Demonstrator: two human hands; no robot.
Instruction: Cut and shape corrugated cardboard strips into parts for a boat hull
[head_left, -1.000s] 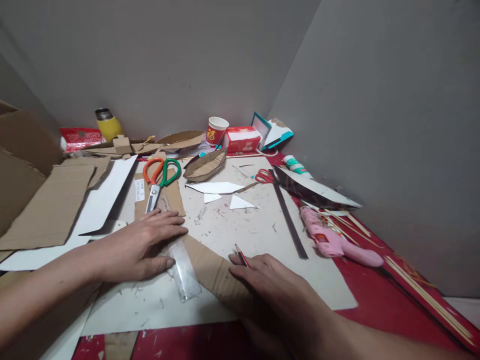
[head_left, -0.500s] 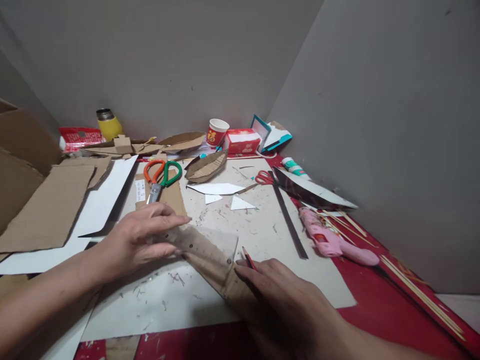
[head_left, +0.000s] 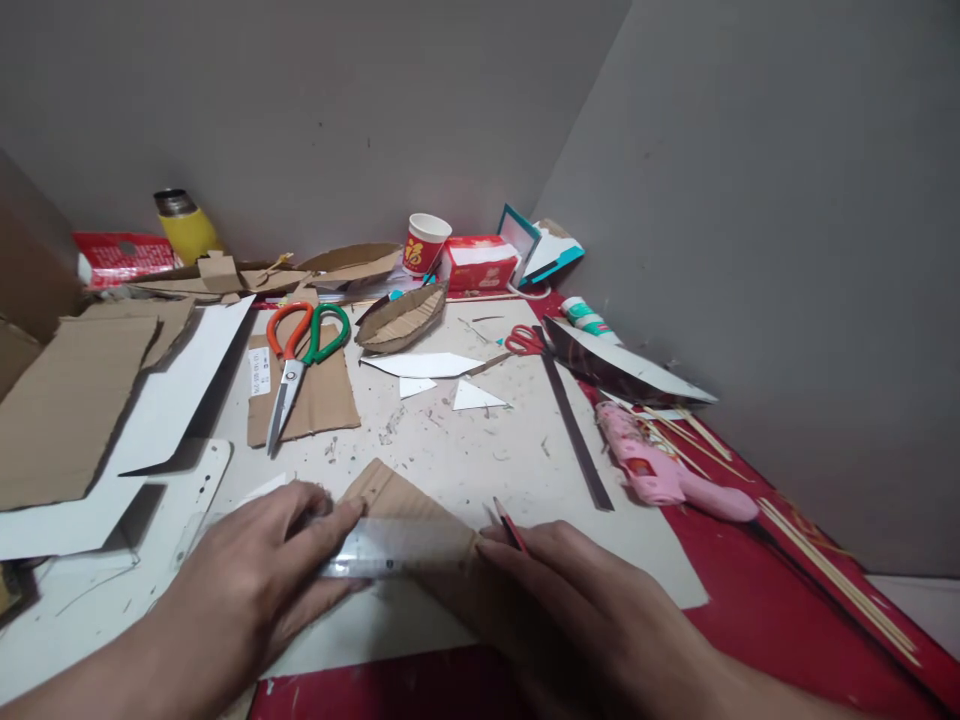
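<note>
My left hand (head_left: pixel 247 590) lies flat, fingers together, pressing a clear plastic ruler (head_left: pixel 390 550) across a brown cardboard piece (head_left: pixel 397 500). The ruler runs left to right over the cardboard's near part. My right hand (head_left: pixel 592 620) rests on the cardboard's right side and pinches a red pencil (head_left: pixel 510 525), whose tip sits at the ruler's right end. Both lie on a white board (head_left: pixel 480 450) covered with scraps.
Orange-and-green scissors (head_left: pixel 300 355) lie on a cardboard sheet behind. A dark metal ruler (head_left: pixel 574 425), red scissors (head_left: pixel 529 342), pink glue gun (head_left: pixel 660 470) and bamboo skewers (head_left: pixel 832 575) are to the right. A cardboard boat (head_left: pixel 401 318), paper cup (head_left: pixel 424 243) and yellow bottle (head_left: pixel 184 222) stand at the back.
My left hand has swung the clear ruler from lengthwise to crosswise and pressed it onto the cardboard. My right hand with the pencil stayed at the cardboard's right edge. The view shifted nearer.
</note>
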